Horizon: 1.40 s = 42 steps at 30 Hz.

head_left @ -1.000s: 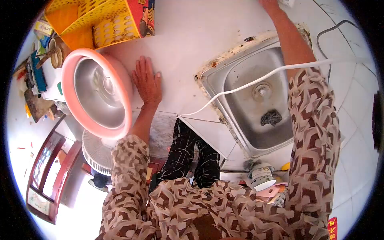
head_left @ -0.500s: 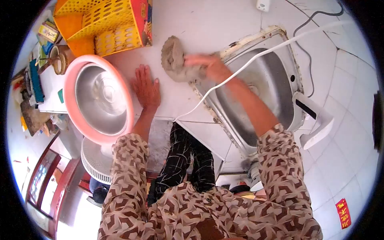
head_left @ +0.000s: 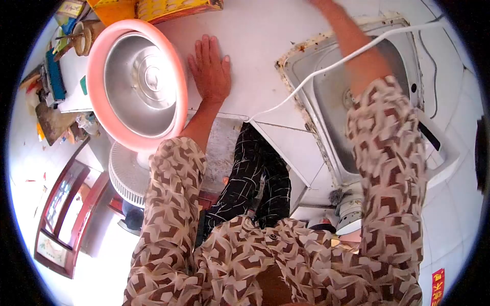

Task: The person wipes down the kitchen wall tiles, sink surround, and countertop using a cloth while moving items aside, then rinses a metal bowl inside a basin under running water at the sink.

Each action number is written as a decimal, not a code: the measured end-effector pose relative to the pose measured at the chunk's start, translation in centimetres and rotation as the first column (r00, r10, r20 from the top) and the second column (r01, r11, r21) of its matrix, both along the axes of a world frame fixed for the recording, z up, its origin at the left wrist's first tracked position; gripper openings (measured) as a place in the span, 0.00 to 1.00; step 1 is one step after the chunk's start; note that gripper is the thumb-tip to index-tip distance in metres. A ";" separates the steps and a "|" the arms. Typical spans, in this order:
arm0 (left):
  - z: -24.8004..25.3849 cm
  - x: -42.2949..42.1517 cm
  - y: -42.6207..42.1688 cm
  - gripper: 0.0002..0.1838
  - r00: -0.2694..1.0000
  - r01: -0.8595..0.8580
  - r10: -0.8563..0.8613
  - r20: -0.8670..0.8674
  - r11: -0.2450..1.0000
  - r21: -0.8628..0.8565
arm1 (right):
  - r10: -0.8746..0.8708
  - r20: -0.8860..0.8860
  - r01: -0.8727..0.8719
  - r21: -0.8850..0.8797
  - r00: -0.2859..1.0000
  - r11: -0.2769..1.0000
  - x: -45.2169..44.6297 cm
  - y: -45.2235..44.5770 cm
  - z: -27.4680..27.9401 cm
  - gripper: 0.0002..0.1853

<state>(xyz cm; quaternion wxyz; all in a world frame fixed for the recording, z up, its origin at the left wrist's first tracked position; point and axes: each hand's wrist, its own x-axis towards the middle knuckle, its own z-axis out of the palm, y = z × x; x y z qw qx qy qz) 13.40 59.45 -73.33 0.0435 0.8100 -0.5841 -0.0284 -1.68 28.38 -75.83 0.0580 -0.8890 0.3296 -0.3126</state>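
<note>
My left hand (head_left: 211, 71) lies flat on the white tiled countertop (head_left: 250, 56), fingers stretched and holding nothing. Just left of it is a pink-rimmed basin (head_left: 99, 94) with a shiny metal bowl (head_left: 135, 97) inside. My right arm reaches over the metal sink (head_left: 326, 97) to the far side. Only a blurred bit of my right hand (head_left: 322, 3) shows at the top edge, and its fingers are cut off by the frame. The grey-brown cloth from the earlier frame is out of view.
A white cable (head_left: 316, 74) crosses the counter and sink. A yellow perforated basket (head_left: 171, 9) stands at the back left. Below the basin is a white fan (head_left: 127, 173). The sink's white faucet (head_left: 444, 158) is at the right, and a dark-framed chair (head_left: 66, 219) is lower left.
My right hand has swept away from me, from beside the cloth to the top edge. The view has shifted, and the cloth has left it. My left hand still rests flat on the counter.
</note>
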 end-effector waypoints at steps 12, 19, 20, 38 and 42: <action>-0.1 -0.5 -0.3 0.37 0.978 -0.093 0.066 -0.198 0.987 -0.130 | 0.459 0.003 -0.431 0.350 0.889 0.832 -4.5 21.4 2.7 0.15; -1.1 -1.5 0.2 0.41 0.992 0.122 -0.123 0.004 0.977 -0.172 | 0.351 0.087 -0.343 0.520 0.932 0.782 -9.7 28.7 2.7 0.10; -1.7 -1.1 0.1 0.39 0.992 0.127 -0.124 0.033 0.981 -0.144 | 0.299 0.120 -0.314 0.560 0.947 0.767 -10.5 30.3 2.1 0.10; 2.6 -5.9 -1.0 0.25 0.945 0.311 -0.283 0.160 0.932 -0.185 | -0.203 -0.011 0.172 0.573 0.979 0.801 -24.8 41.7 8.1 0.11; 3.0 -6.1 -1.5 0.24 0.953 0.294 -0.267 0.143 0.930 -0.220 | -0.402 -0.065 0.363 0.575 0.914 0.733 -27.6 45.4 8.3 0.20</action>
